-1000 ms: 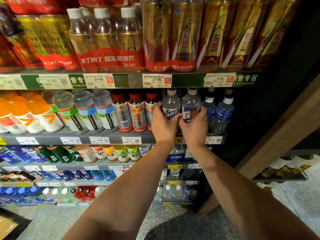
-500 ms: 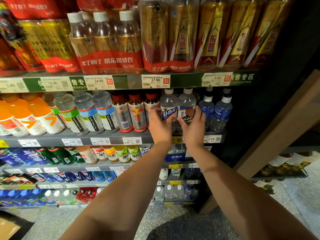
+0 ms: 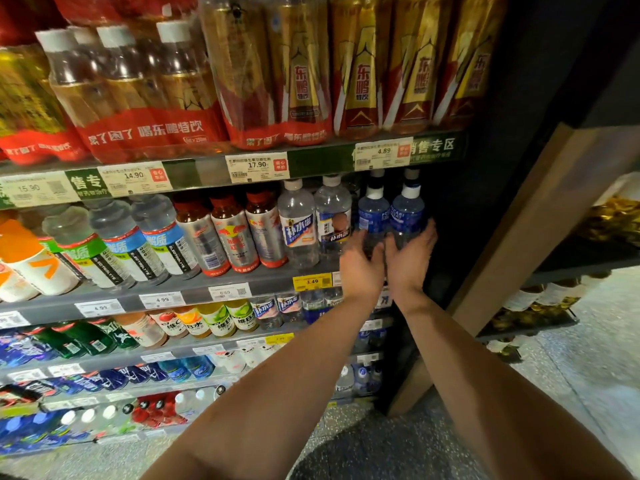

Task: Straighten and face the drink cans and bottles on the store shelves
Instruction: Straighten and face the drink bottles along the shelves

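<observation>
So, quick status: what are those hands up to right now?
Left hand grips left blue bottle. Right hand grips right blue bottle. Both upright, second shelf's far right. Nothing in the way.

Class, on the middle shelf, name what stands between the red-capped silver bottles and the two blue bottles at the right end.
Two clear white-capped bottles with dark blue labels, side by side, seen in the head view.

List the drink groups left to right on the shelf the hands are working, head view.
orange-capped bottles → clear electrolyte bottles → silver and red bottles → clear white-capped bottles → blue-label bottles, with the left hand and right hand on their lower halves.
</observation>
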